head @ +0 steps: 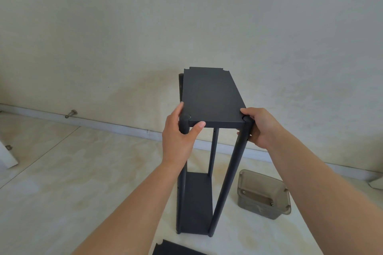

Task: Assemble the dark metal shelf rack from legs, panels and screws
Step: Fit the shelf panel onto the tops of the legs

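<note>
The dark metal shelf rack stands upright on the floor, with a top panel (209, 93) and a bottom panel (196, 203) joined by round legs. My left hand (179, 136) grips the near left leg (184, 125) just under the top panel, thumb against the panel's front edge. My right hand (260, 128) grips the near right leg (232, 172) at its top corner. A far leg (213, 151) shows between them. A loose dark panel (176, 248) lies on the floor at the bottom edge of view.
A translucent grey plastic box (263, 194) with a few screws in it sits on the floor right of the rack. The wall and white baseboard (103, 124) run behind. A metal door stop (71, 113) sticks out of the baseboard at left.
</note>
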